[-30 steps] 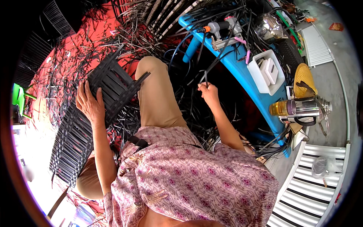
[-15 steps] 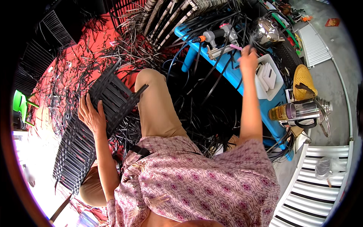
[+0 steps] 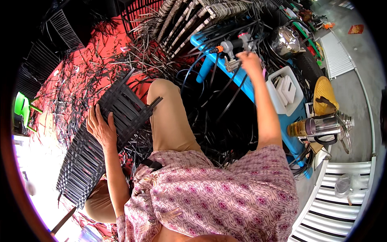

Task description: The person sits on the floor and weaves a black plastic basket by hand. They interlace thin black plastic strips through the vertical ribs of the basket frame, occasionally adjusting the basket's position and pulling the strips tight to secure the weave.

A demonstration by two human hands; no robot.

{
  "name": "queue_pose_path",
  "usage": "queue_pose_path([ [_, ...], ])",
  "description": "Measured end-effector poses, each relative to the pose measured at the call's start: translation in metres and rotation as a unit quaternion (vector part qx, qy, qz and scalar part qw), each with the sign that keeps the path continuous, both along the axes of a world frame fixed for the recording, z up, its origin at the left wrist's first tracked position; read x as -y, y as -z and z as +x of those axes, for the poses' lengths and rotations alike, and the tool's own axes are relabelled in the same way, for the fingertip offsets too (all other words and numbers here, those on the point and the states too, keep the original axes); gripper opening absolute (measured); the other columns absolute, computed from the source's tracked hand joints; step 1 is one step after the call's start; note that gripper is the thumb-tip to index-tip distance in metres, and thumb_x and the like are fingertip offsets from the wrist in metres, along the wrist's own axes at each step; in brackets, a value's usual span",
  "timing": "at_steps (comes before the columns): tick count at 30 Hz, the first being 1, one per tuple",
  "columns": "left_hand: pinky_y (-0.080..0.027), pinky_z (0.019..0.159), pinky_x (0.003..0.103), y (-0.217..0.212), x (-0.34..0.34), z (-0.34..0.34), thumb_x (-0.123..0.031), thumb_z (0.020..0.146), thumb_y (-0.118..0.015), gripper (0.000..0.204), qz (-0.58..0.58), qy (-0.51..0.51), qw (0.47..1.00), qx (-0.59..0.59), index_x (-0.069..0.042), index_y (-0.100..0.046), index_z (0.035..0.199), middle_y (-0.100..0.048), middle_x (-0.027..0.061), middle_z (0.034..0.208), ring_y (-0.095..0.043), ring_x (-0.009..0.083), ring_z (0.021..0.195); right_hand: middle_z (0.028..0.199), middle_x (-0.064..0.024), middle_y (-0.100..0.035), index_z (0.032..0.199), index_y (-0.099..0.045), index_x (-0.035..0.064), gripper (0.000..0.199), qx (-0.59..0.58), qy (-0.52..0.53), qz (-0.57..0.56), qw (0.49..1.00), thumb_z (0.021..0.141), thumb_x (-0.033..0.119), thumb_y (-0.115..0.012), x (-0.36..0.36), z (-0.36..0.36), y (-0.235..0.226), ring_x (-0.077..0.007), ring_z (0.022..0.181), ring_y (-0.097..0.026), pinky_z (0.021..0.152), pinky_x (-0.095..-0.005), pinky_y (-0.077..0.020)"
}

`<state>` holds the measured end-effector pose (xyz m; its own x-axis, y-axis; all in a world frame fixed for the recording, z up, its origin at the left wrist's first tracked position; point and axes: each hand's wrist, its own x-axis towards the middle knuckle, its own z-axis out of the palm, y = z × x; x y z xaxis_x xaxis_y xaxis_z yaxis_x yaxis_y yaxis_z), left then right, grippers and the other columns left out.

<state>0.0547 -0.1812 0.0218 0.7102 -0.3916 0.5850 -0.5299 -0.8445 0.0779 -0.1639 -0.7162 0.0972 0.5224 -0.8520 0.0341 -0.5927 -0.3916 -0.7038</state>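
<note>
My left hand (image 3: 101,127) rests with fingers spread on a black woven strip panel (image 3: 80,165), which leans across my lap at the left. Over the blue bench (image 3: 252,90), my right hand (image 3: 250,64) reaches with its fingers stretched toward a grey air-powered nail gun (image 3: 229,50) with an orange hose fitting. The fingertips are next to the gun; whether they touch it I cannot make out. Beside that hand lies a pink-handled tool (image 3: 264,73), mostly hidden.
A white bin (image 3: 298,90) holding pale boxes stands on the bench, near a straw hat (image 3: 323,97), a steel flask (image 3: 328,123) and a shiny metal kettle (image 3: 284,40). Black strip scraps (image 3: 100,66) cover the red floor sheet. A woven furniture piece (image 3: 189,20) stands ahead.
My right hand has moved left, away from the pink-handled tool it was on, toward the nail gun. My left hand stays on the woven panel.
</note>
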Motion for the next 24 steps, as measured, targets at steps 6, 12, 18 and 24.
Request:
queue_pose_path([
  [6, -0.024, 0.115, 0.046, 0.009, 0.006, 0.010, -0.040, 0.096, -0.059, 0.057, -0.006, 0.016, 1.000, 0.000, -0.009, -0.049, 0.143, -0.045, 0.0132, 0.147, -0.038, 0.0302, 0.139, 0.085, -0.0142, -0.068, 0.090, -0.065, 0.0028, 0.014, 0.070, -0.204, -0.116, 0.970, 0.084, 0.015, -0.068, -0.184, 0.004, 0.024, -0.0318, 0.077, -0.068, 0.069, -0.0413, -0.0527],
  [12, -0.023, 0.115, 0.046, 0.006, 0.006, 0.006, -0.040, 0.097, -0.058, 0.056, -0.005, 0.018, 1.000, -0.004, -0.009, -0.048, 0.143, -0.045, 0.0133, 0.147, -0.037, 0.0299, 0.139, 0.091, -0.0105, -0.065, 0.095, -0.062, 0.0059, 0.014, -0.032, -0.234, -0.194, 0.952, 0.083, 0.010, -0.069, -0.191, -0.001, 0.044, -0.0322, 0.079, -0.067, 0.069, -0.0418, -0.0552],
  [18, -0.023, 0.115, 0.046, 0.006, 0.006, 0.006, -0.040, 0.097, -0.059, 0.055, -0.008, 0.019, 1.000, -0.001, -0.009, -0.049, 0.142, -0.045, 0.0125, 0.148, -0.037, 0.0294, 0.140, 0.091, -0.0081, -0.065, 0.095, -0.064, 0.0061, 0.018, -0.021, -0.247, -0.214, 0.945, 0.081, 0.011, -0.073, -0.202, -0.006, 0.050, -0.0291, 0.078, -0.068, 0.067, -0.0395, -0.0562],
  [24, -0.024, 0.115, 0.046, 0.005, 0.005, 0.005, -0.039, 0.097, -0.059, 0.055, -0.005, 0.015, 1.000, -0.003, -0.009, -0.050, 0.141, -0.045, 0.0124, 0.148, -0.037, 0.0299, 0.140, 0.092, -0.0069, -0.064, 0.095, -0.065, 0.0059, 0.017, -0.033, -0.256, -0.209, 0.943, 0.081, 0.009, -0.072, -0.212, 0.001, 0.056, -0.0267, 0.080, -0.068, 0.068, -0.0379, -0.0569],
])
